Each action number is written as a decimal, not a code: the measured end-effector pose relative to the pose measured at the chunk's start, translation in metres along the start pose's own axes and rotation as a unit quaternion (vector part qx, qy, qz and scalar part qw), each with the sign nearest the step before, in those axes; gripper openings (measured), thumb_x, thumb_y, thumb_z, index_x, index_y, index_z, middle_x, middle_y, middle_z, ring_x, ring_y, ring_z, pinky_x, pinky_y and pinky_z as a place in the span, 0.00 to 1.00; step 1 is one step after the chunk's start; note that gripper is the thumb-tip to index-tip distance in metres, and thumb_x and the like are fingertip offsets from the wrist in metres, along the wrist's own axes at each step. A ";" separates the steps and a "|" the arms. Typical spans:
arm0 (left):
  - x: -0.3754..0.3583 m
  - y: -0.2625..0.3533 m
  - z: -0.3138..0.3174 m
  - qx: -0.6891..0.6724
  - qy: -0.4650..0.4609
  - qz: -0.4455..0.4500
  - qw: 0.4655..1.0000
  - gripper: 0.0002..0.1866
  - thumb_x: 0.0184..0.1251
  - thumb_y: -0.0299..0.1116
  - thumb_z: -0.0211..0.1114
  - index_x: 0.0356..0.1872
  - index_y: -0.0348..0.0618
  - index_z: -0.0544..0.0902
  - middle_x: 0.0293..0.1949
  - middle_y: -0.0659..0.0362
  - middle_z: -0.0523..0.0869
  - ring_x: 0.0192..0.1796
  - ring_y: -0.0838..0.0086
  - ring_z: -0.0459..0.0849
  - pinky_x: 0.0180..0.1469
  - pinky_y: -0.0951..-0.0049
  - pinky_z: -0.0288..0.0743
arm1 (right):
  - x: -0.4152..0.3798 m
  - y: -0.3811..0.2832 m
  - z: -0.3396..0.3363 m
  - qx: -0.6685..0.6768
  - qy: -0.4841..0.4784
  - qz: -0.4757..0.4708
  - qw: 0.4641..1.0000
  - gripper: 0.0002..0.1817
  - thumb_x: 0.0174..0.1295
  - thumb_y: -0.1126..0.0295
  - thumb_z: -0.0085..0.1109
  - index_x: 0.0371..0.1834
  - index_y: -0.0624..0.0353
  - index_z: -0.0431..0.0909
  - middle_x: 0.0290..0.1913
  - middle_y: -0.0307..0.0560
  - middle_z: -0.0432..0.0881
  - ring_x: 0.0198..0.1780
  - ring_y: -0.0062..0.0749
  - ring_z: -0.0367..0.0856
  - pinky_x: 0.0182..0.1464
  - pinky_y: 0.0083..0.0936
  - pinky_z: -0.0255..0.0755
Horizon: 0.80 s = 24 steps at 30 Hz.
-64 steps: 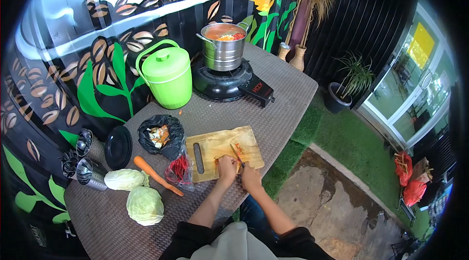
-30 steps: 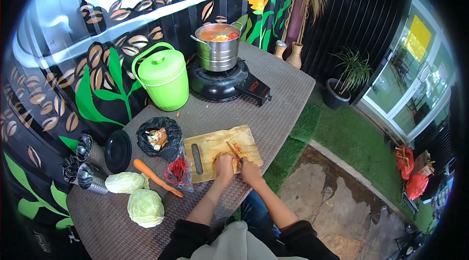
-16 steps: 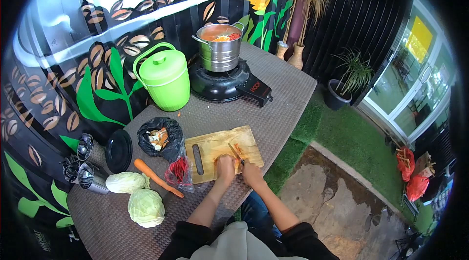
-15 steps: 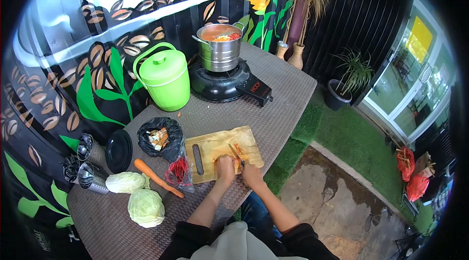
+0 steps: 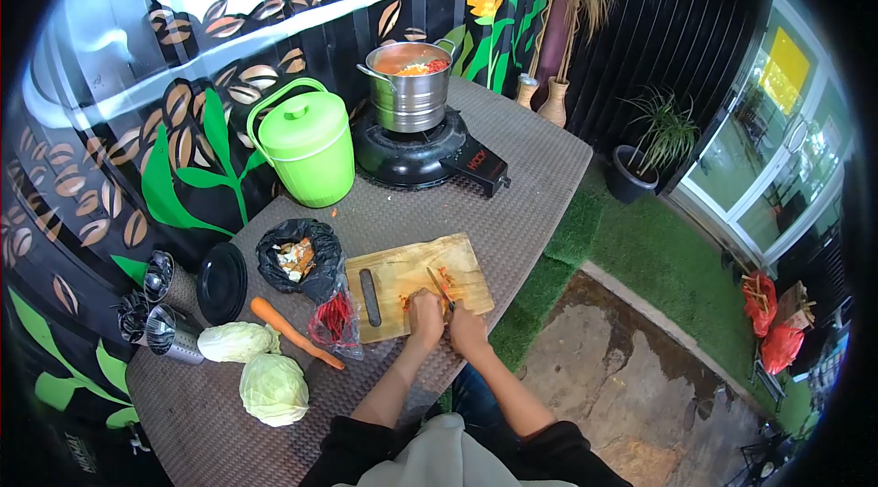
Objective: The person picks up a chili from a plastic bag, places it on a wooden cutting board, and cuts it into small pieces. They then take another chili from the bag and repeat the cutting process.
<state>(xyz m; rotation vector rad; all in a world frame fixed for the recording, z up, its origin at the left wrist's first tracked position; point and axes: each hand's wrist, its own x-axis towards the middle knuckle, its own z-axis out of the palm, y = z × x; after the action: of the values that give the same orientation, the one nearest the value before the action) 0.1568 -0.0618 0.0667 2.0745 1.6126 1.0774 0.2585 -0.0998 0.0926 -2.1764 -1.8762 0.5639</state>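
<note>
My right hand (image 5: pixel 468 330) is closed around the handle of a knife (image 5: pixel 439 284), whose blade points away over the wooden cutting board (image 5: pixel 395 269). Beside it, my left hand (image 5: pixel 425 315) rests on the board with curled fingers. Whatever those fingers press is mostly hidden; orange-red bits show at their edge. More small chopped orange-red pieces (image 5: pixel 444 277) lie near the blade. Left of the board sits a clear bag of red chilies (image 5: pixel 336 321), next to a black plastic bag (image 5: pixel 299 258) with peelings inside.
A carrot (image 5: pixel 291 330), a pale cabbage (image 5: pixel 273 389) and a longer cabbage (image 5: pixel 237 342) lie at the left. Metal utensil holders (image 5: pixel 176 337) stand beyond them. A steel pot (image 5: pixel 408 103) sits on a black stove (image 5: pixel 402 156), beside a green lidded bucket (image 5: pixel 309 153).
My right hand and the knife have shifted very slightly left, closer to my left hand. The items around the board have stayed in place.
</note>
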 end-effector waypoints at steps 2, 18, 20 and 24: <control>0.003 0.000 0.000 -0.010 -0.002 -0.010 1.000 0.06 0.51 0.21 0.61 0.27 0.31 0.85 0.31 0.38 0.81 0.36 0.47 0.81 0.40 0.56 0.75 | 0.000 -0.006 0.003 0.013 0.007 0.032 0.999 0.11 0.66 0.68 0.44 0.44 0.63 0.71 0.37 0.65 0.83 0.42 0.56 0.85 0.43 0.48 0.79; 0.003 0.009 -0.013 -0.007 -0.018 -0.045 0.999 0.07 0.51 0.19 0.61 0.29 0.33 0.87 0.30 0.41 0.83 0.36 0.50 0.82 0.40 0.58 0.76 | 0.008 0.006 0.011 -0.003 0.017 -0.010 1.000 0.13 0.67 0.63 0.47 0.43 0.63 0.70 0.32 0.64 0.83 0.38 0.59 0.84 0.39 0.47 0.78; 0.005 0.011 -0.014 0.010 -0.016 -0.016 1.000 0.08 0.51 0.18 0.60 0.29 0.33 0.87 0.30 0.41 0.83 0.37 0.51 0.82 0.41 0.59 0.76 | 0.017 0.016 0.004 -0.019 0.032 -0.045 0.998 0.10 0.65 0.66 0.47 0.41 0.62 0.70 0.31 0.62 0.83 0.35 0.57 0.85 0.37 0.46 0.79; 0.004 0.007 -0.012 0.011 -0.021 -0.032 0.999 0.08 0.49 0.20 0.60 0.29 0.36 0.87 0.32 0.42 0.83 0.41 0.52 0.81 0.43 0.58 0.76 | 0.012 0.018 -0.001 0.014 -0.010 -0.057 0.998 0.14 0.67 0.62 0.47 0.44 0.63 0.69 0.34 0.66 0.82 0.38 0.61 0.83 0.41 0.50 0.77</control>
<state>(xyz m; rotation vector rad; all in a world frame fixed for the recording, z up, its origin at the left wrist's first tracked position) 0.1535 -0.0633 0.0810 2.0297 1.6666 0.9935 0.2764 -0.0906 0.0840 -2.0386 -1.9750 0.5875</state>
